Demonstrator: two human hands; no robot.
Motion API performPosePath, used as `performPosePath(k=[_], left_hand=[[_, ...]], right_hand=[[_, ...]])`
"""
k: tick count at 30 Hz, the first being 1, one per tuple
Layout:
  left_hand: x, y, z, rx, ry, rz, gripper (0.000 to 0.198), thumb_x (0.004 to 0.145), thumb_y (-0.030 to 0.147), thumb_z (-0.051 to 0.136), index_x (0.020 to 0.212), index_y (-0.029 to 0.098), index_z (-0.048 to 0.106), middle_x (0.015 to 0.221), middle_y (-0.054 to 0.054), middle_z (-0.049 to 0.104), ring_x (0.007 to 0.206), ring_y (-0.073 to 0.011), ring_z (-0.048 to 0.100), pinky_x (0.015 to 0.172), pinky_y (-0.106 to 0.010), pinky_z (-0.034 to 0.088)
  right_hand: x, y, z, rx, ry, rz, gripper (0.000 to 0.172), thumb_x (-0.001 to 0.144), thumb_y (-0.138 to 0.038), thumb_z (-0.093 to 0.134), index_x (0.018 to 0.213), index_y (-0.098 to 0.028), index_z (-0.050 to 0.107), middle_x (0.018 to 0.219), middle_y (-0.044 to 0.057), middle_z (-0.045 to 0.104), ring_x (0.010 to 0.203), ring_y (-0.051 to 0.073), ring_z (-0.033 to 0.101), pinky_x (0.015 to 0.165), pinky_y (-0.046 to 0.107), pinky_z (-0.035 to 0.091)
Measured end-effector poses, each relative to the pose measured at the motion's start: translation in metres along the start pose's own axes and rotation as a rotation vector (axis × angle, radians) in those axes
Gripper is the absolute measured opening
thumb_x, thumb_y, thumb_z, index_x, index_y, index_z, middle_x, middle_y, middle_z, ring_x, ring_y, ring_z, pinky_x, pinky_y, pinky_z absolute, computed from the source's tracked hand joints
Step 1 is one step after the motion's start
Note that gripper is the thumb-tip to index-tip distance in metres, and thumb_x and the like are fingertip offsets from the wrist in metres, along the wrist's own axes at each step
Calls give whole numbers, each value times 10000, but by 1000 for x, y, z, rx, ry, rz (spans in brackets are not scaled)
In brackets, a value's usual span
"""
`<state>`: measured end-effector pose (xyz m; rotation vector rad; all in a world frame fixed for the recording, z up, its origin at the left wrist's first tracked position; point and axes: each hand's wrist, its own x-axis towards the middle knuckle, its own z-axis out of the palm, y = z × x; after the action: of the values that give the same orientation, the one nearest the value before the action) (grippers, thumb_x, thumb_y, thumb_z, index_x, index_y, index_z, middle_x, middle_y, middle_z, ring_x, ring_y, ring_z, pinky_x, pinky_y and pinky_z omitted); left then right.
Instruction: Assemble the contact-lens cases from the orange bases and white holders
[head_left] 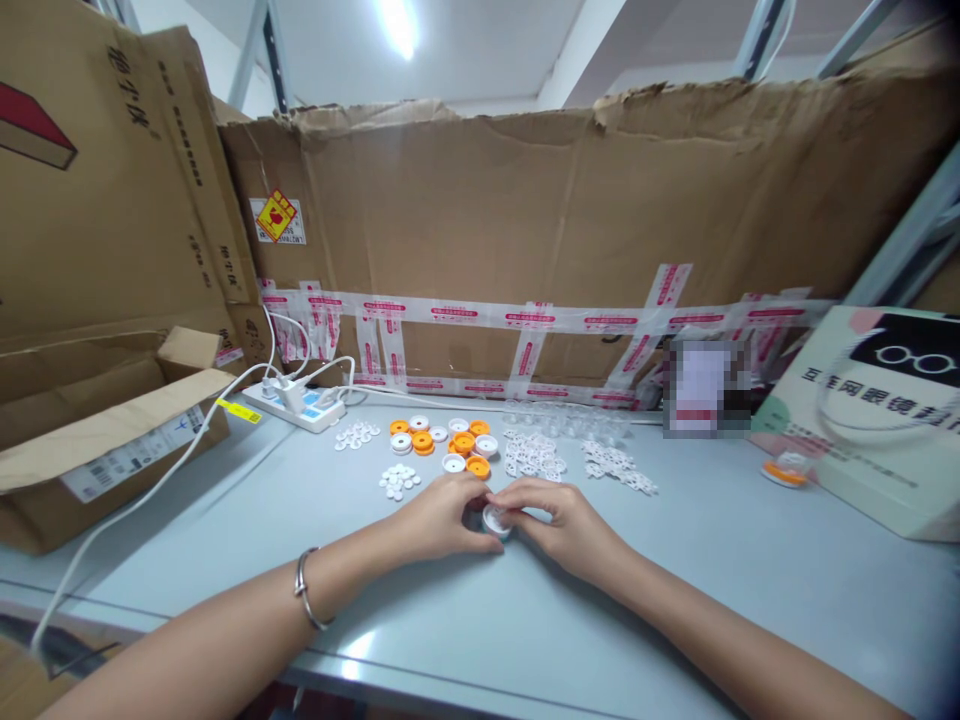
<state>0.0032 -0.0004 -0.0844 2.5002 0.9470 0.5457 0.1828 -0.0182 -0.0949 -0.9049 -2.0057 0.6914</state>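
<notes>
My left hand (448, 518) curls its thumb and fingers around a small round white cap-like piece (496, 521) just above the grey table. From the other side my right hand (559, 522) reaches into the same piece, fingertips pinched at its hollow top. Whatever small part those fingertips hold is hidden. Behind my hands lie orange and white round caps (478, 466), some stacked. Small white discs (399, 481) are piled left of them, with white rings (357, 436) farther back. To the right are heaps of flat white pieces (534, 456) and clear plastic domes (570, 422).
A power strip (294, 402) with white cables stands at the back left, near an opened cardboard box (112, 430). A large taped carton (465, 230) walls off the back. At right, an assembled orange and clear piece (786, 470) sits before a pale green box (870, 420).
</notes>
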Motion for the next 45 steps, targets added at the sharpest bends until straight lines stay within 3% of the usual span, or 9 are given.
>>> performPosePath(k=[6,10,13,15,17,22,30,38,45], left_hand=[[1,1,1,-3,25,-16,238,707,366,622,772,142,575,726,-14,578,681,-153,523,588,-226,362],[1,3,2,-3,37,2,194,707,315,608,809,150,596,742,-17,589,682,-148,523,597,-225,370],[-1,4,1,28,33,-13,178,694,304,606,787,152,601,750,-23,587,701,-156,520,610,-235,375],[-1,5,1,32,28,-20,170,683,285,609,789,153,597,760,-25,582,712,-158,517,619,-239,379],[-2,5,0,20,27,-23,167,676,267,609,796,153,592,767,-26,577,717,-157,516,626,-240,384],[-2,4,0,-27,25,-38,192,669,248,606,839,161,591,787,-25,584,734,-161,522,647,-244,393],[-3,4,1,-35,16,-32,214,676,255,601,873,170,605,812,-33,567,763,-173,512,661,-253,397],[-4,5,0,-30,4,-33,221,681,250,612,880,158,596,830,-39,556,772,-173,508,678,-255,394],[-4,4,0,-47,-8,-37,271,677,276,636,914,154,585,850,-45,552,798,-181,510,696,-262,393]], right_hand=[[-2,-2,-2,-12,-26,6,224,750,-185,581,924,-274,690,848,43,693,790,183,633,749,348,498],[0,-2,-7,76,-38,65,410,722,-232,620,1126,-291,581,978,28,675,877,182,626,818,361,492],[5,3,-29,44,117,172,330,717,-320,613,1038,-245,634,964,34,682,868,201,632,820,372,491],[7,10,-54,-95,279,227,231,729,-367,577,869,-215,681,924,54,688,851,224,628,798,378,486],[6,21,-83,-262,333,288,218,719,-369,560,788,-200,677,851,66,691,803,235,624,758,370,481],[-5,56,-123,-541,62,458,147,621,-278,589,710,-211,685,681,45,660,629,213,596,604,321,462],[-8,73,-118,-589,-13,402,175,650,-288,568,756,-235,697,747,43,648,676,200,593,653,305,461],[-10,105,-154,-700,430,462,308,716,-359,506,914,-165,640,913,138,628,819,275,583,753,400,434],[-7,122,-149,-665,480,435,372,714,-397,503,919,-115,634,903,143,630,790,243,598,743,358,447]])
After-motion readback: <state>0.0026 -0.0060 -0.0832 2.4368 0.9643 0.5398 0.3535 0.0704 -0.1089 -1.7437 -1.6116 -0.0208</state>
